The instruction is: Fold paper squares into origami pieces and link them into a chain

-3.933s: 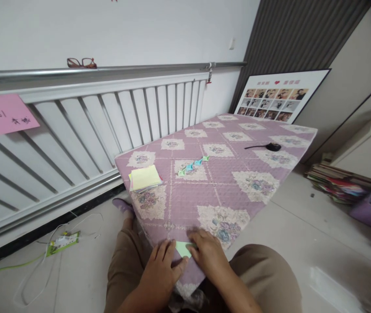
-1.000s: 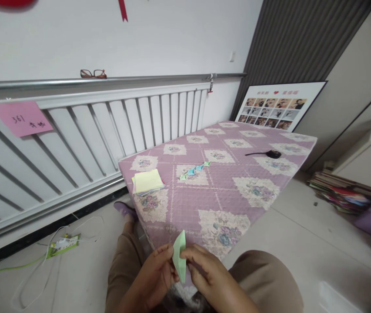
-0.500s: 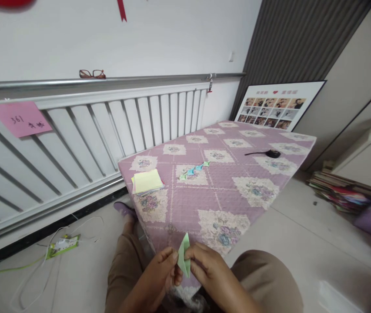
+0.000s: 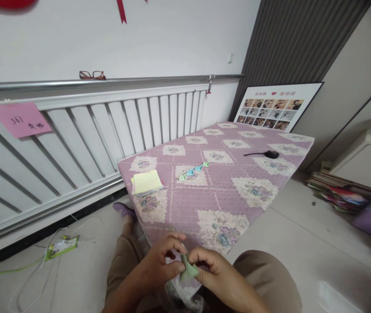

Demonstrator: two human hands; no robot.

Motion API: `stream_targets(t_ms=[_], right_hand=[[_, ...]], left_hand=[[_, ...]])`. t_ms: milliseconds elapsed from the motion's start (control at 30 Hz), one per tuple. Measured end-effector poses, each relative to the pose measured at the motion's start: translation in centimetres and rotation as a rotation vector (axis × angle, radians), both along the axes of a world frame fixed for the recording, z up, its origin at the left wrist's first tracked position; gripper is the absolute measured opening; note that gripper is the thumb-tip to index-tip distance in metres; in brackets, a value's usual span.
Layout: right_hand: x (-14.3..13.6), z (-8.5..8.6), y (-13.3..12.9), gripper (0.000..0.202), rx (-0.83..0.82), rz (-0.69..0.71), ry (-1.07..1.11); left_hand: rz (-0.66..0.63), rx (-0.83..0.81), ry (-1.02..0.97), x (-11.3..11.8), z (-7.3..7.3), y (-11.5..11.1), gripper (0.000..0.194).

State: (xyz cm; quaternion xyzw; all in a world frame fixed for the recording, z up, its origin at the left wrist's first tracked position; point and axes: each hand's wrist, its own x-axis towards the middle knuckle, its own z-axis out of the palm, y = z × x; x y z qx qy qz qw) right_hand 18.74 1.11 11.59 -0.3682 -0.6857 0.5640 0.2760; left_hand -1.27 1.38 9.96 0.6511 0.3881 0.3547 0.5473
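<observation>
A piece of folded green paper [image 4: 189,270] is between my two hands, low over the near corner of the table. My left hand [image 4: 164,260] pinches its left side, thumb below and fingers curled above. On the other side my right hand [image 4: 209,266] grips the paper's right edge between thumb and forefinger. Fingers hide part of the folds. Farther up the cloth lies a row of small folded paper pieces [image 4: 190,172], green and blue. A stack of square paper sheets [image 4: 147,181], yellow on top, rests at the table's left edge.
A purple floral tablecloth [image 4: 201,204] covers the table. A black object with a thin strap [image 4: 272,154] lies toward its far right. Along the left runs a white radiator [image 4: 133,121], with glasses [image 4: 92,75] on the pipe above. A power strip [image 4: 61,247] with cables lies on the floor.
The green paper has turned from an upright pointed shape to a tilted one, lower down. My left fingers have lifted and curled over its top; my right hand has shifted its hold.
</observation>
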Motion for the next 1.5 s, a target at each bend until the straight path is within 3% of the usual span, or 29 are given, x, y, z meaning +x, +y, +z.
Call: stream_targets(t_ms=[200,500,767,933,1033,1267,1500], right_hand=[[0.1,-0.4,0.1,0.024,-0.141,0.023,0.105],[0.5,-0.9,0.5,0.031,-0.286,0.07,0.282],[0.3,-1.0,0.9,0.032,-0.226,0.04,0.249],[0.2,-1.3,1.0,0.034,-0.303,0.08,0.294],[0.1,-1.3,1.1,0.034,-0.342,0.102,0.316],[-0.3,-1.2,1.1,0.029,-0.288,0.063,0.295],[-0.5,-1.1,0.9,0.027,-0.248,0.05,0.255]], left_hand=[[-0.144,-0.129,-0.166,0.2,0.4,0.4,0.013],[-0.186,-0.306,-0.448,0.5,0.0,0.6,0.027],[-0.183,-0.246,-0.207,0.3,0.3,0.7,0.031],[-0.185,-0.306,-0.326,0.8,0.5,0.6,0.032],[-0.18,-0.308,-0.3,1.0,0.6,0.6,0.033],[-0.072,-0.324,-0.27,1.1,0.0,0.7,0.036],[-0.061,-0.31,-0.264,1.1,-0.5,0.7,0.039]])
